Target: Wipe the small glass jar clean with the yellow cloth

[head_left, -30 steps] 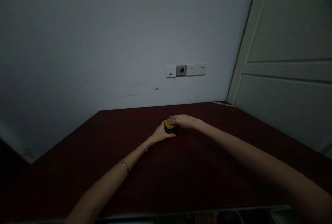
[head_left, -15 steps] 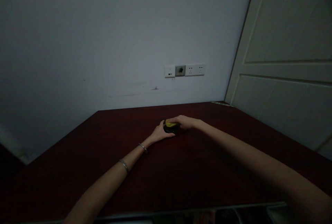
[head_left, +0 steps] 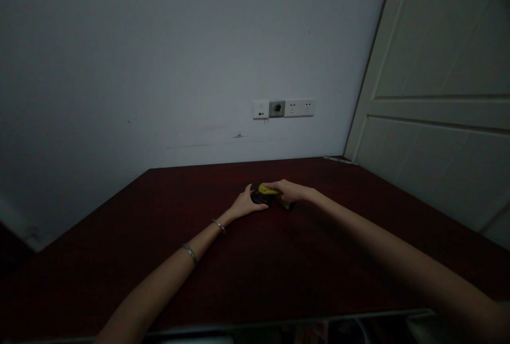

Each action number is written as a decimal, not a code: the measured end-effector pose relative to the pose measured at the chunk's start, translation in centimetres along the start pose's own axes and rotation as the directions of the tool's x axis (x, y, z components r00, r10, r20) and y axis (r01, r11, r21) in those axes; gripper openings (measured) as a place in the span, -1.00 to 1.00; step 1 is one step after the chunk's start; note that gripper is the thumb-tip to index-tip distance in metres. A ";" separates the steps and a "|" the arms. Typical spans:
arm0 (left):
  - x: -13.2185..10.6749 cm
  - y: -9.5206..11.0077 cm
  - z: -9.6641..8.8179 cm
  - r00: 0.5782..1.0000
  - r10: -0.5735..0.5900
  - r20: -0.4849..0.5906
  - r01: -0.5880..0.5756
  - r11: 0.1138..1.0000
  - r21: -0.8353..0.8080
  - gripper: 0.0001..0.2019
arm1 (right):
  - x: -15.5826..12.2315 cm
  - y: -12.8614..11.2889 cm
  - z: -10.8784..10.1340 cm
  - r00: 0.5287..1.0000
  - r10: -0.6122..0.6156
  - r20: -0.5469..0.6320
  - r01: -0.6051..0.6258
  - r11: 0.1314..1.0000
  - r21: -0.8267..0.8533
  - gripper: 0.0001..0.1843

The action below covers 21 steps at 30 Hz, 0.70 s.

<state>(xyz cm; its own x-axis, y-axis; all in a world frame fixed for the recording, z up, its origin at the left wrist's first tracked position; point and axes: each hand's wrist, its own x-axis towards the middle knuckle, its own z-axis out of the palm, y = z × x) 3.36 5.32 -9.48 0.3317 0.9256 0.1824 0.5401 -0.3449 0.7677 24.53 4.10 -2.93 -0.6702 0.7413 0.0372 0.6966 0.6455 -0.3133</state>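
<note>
A small black and yellow object (head_left: 263, 194) lies far out on the dark red table (head_left: 255, 259), too dim to name. My left hand (head_left: 246, 204) rests against its left side with fingers curled round it. From the right, my right hand (head_left: 287, 191) reaches over it and pinches its yellow top. Both arms stretch far forward. Two thin bracelets circle my left forearm (head_left: 191, 252).
A white wall rises behind the table, with a strip of sockets and a switch (head_left: 283, 108). A white panelled door (head_left: 438, 94) stands at the right. A pale edge (head_left: 279, 325) runs along the table's near side.
My right hand has shifted slightly right and the yellow part has come up with it. The left hand stays on the object's left side.
</note>
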 end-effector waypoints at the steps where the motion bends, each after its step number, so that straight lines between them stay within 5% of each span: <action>1: 0.0 0.0 0.0 1.000 -0.001 0.004 0.001 1.000 0.012 0.12 | -0.2 -0.1 0.1 1.000 0.003 -0.011 -0.003 1.000 -0.001 -0.16; 10: 0.2 0.0 0.3 1.000 -0.011 -0.009 0.011 0.997 0.076 0.10 | -2.0 -2.2 1.4 0.981 0.153 -0.121 -0.149 0.988 0.042 -0.29; 16: 0.0 0.3 0.3 1.000 0.017 -0.006 -0.016 0.995 0.095 0.10 | -2.4 -4.5 2.0 0.920 0.353 -0.170 -0.375 0.919 -0.122 -0.37; 21: 0.1 0.1 0.3 1.000 0.012 -0.003 -0.012 0.995 0.094 0.11 | -2.9 -6.3 2.1 0.910 0.379 -0.168 -0.408 0.889 -0.209 -0.49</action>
<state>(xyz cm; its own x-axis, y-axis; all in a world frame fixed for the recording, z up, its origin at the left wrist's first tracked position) 3.65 5.37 -9.58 0.3357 0.9219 0.1937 0.6067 -0.3689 0.7042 21.59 -2.48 -3.06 -0.3032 0.9500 0.0749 0.9462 0.3094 -0.0950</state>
